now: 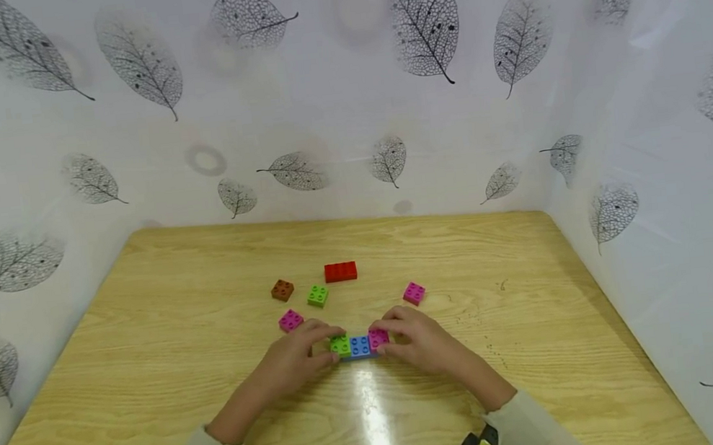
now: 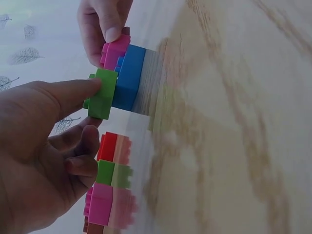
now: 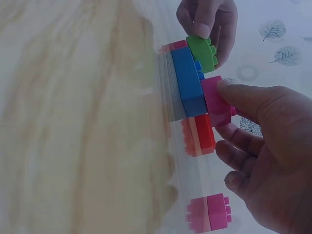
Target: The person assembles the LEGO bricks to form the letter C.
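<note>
A long blue toy brick (image 1: 359, 346) lies on the table in front of the person, its middle studs bare. On its left end sits a green brick (image 2: 102, 93), which the left hand (image 1: 298, 360) pinches between thumb and fingers. At the other end the right hand (image 1: 415, 339) pinches a pink brick (image 3: 216, 101) in the same manner. Both small bricks stand on top of the blue one and overhang its ends a little in the wrist views. Whether they are pressed fully down, I cannot tell.
Behind the hands lie a red brick (image 1: 341, 272), a second green brick (image 1: 318, 296), a brown brick (image 1: 282, 290), a pink brick (image 1: 291, 321) at left and another pink brick (image 1: 414, 293) at right. A leaf-patterned white curtain (image 1: 331, 109) surrounds the wooden table (image 1: 193, 283).
</note>
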`<state>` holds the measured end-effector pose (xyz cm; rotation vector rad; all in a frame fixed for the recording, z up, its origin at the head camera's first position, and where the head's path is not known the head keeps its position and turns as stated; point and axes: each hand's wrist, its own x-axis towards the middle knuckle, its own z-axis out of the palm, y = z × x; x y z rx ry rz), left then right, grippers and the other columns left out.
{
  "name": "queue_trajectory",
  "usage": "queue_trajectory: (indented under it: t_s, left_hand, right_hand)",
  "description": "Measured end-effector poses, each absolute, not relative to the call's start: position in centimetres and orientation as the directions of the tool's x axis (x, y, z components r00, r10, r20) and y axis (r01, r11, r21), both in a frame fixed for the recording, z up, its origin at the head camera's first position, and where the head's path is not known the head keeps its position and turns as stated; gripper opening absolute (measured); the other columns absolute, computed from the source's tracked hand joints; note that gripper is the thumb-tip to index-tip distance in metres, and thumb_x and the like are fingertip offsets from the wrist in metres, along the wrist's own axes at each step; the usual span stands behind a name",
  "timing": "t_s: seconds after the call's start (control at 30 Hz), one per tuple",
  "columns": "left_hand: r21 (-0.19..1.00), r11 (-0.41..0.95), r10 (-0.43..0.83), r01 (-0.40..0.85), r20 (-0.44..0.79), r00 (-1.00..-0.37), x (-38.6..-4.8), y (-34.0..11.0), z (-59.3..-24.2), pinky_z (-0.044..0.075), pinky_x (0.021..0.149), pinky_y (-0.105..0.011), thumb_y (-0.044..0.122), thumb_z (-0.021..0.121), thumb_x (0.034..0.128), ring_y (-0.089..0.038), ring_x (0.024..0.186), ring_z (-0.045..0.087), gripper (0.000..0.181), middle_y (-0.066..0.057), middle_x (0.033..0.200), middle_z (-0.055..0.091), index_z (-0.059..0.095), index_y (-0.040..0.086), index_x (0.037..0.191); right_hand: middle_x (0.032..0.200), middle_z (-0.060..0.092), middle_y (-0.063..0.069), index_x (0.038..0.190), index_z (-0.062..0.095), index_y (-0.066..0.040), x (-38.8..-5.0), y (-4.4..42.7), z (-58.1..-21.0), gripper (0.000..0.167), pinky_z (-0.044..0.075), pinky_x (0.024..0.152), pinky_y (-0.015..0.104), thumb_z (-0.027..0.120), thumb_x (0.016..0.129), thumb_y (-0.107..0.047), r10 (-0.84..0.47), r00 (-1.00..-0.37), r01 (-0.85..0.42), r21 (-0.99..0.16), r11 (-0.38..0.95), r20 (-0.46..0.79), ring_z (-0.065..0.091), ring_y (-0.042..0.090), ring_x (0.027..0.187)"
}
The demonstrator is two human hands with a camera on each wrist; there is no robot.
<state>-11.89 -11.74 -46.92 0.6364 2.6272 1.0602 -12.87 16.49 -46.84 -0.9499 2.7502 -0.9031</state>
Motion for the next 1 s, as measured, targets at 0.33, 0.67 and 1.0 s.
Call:
queue_trajectory:
  t_s: [0.33,0.67,1.0]
  left_hand:
    - [0.703,0.684,0.371,0.195,-0.105,-0.923,-12.2,-13.0,-46.4,0.047,0.071,-0.032,0.040,0.068,0.0962,-0.010,0.082,0.053,0.038,0.011,0.131,0.060,0.064,0.032,0.133]
    - [0.615,0.751,0.268,0.239,0.046,-0.962,-13.3,-16.0,-46.7,0.053,0.076,-0.035,0.034,0.068,0.0974,-0.017,0.096,0.061,0.036,-0.003,0.128,0.063,0.066,0.018,0.130]
    - [0.598,0.788,0.195,0.150,-0.011,-0.981,-14.1,-16.9,-47.2,0.053,0.086,-0.053,0.037,0.068,0.0967,-0.030,0.112,0.063,0.046,-0.013,0.138,0.059,0.062,0.013,0.136]
  right_hand:
    - [0.121,0.062,0.000,0.129,0.068,-0.020,-12.9,16.4,-46.8,0.034,0.052,0.091,0.039,0.070,0.096,-0.029,-0.592,-0.801,-0.530,-0.569,0.628,0.093,0.059,0.018,0.110]
    - [0.121,0.062,0.001,0.130,0.068,-0.020,-12.8,16.4,-46.8,0.035,0.052,0.091,0.038,0.070,0.096,-0.028,-0.596,-0.797,-0.535,-0.571,0.623,0.097,0.059,0.018,0.110]
    - [0.122,0.062,0.001,0.131,0.068,-0.020,-12.7,16.4,-46.8,0.036,0.052,0.092,0.039,0.071,0.096,-0.029,-0.584,-0.808,-0.517,-0.569,0.640,0.079,0.059,0.018,0.112]
